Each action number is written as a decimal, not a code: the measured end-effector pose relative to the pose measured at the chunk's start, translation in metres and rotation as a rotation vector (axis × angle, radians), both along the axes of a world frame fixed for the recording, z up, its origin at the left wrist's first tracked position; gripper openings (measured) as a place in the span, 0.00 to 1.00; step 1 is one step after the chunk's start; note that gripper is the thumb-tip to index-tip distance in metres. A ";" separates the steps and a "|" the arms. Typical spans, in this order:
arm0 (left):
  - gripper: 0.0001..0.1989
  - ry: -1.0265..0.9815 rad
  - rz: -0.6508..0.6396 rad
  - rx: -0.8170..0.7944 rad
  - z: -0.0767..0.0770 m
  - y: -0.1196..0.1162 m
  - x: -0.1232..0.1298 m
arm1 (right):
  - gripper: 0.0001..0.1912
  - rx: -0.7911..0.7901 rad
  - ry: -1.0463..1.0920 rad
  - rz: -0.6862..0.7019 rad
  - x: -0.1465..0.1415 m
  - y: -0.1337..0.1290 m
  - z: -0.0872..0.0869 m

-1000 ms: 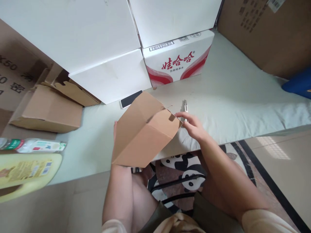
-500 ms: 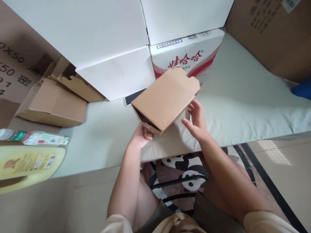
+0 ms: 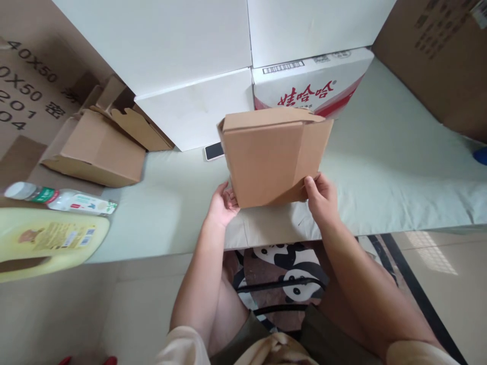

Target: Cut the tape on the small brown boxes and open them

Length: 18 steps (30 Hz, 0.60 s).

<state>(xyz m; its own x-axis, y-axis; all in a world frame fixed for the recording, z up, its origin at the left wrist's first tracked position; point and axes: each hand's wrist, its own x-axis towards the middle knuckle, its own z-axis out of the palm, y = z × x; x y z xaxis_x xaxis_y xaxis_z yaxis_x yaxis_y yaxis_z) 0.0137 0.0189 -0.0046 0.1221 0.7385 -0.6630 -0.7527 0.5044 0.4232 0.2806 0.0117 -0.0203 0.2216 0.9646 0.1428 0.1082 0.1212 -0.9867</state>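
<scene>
A brown cardboard box (image 3: pixel 272 162) is held up over the cloth-covered table (image 3: pixel 175 203), with one broad panel turned towards me and a narrow side on top. At its lower right corner, my right hand (image 3: pixel 322 198) grips it, thumb on the front panel and fingers partly hidden behind. My left hand (image 3: pixel 224 205) is at the lower left corner, its fingers curled against the edge. A loose flap shows at the box's upper right. Just behind its left side lies a dark-screened phone (image 3: pixel 214 151), partly covered by the box.
White boxes (image 3: pixel 198 109) and a red-and-white carton (image 3: pixel 312 83) line the back. Folded cardboard boxes (image 3: pixel 102 144) stand at left, above a plastic bottle (image 3: pixel 72 199) and a yellow jug (image 3: pixel 91 238). A large brown carton (image 3: pixel 441 66) is at the right.
The box has been tipped up, so its broad panel now faces me instead of upwards. My right hand, open beside it before, has closed on its lower right corner.
</scene>
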 end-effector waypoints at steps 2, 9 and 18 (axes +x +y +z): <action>0.15 -0.022 0.013 0.006 0.002 0.000 -0.003 | 0.25 -0.007 -0.009 -0.064 -0.001 -0.001 0.003; 0.11 0.196 0.222 0.221 -0.004 -0.004 0.006 | 0.25 -0.058 0.094 -0.133 -0.004 0.000 0.004; 0.17 0.432 0.247 0.564 -0.010 -0.009 0.012 | 0.21 0.060 0.178 0.102 -0.011 -0.004 -0.006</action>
<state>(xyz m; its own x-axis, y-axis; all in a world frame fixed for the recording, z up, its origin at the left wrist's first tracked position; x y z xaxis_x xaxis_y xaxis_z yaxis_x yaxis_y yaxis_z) 0.0258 0.0102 -0.0142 -0.2762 0.9526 -0.1273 -0.5239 -0.0381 0.8510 0.2693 0.0073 -0.0261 0.1504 0.9743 0.1675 -0.0833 0.1813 -0.9799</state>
